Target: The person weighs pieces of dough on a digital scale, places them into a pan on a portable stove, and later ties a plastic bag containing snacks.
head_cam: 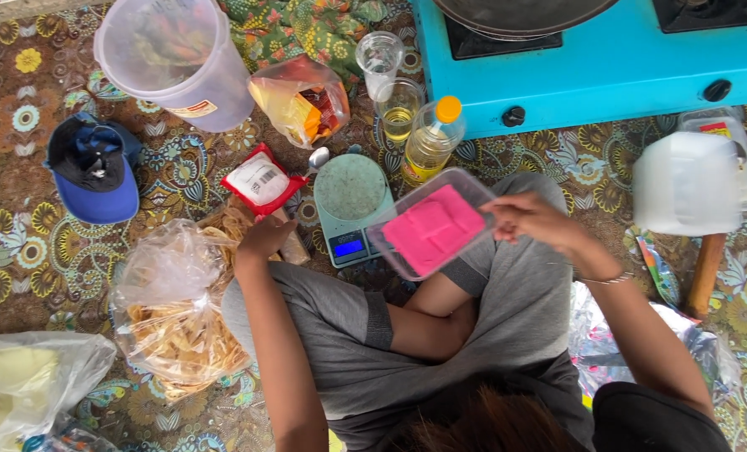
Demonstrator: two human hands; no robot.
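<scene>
From the head view, the right hand (531,219) pinches the far-right rim of a clear tub (430,224) with a pink lid, held tilted above the scale (350,209); it looks light, thin-walled and flexible, best held by its rim. The left hand (265,237) closes on crackers by the bag (172,310). A patterned mat (22,251), crowded, covers the floor.

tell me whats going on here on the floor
A person sits cross-legged on a patterned mat. Their right hand holds a clear plastic tray with a pink block in it, tilted above a small kitchen scale. Their left hand reaches into a plastic bag of crackers. An oil bottle, a plastic jug and a blue stove sit close by.
</scene>
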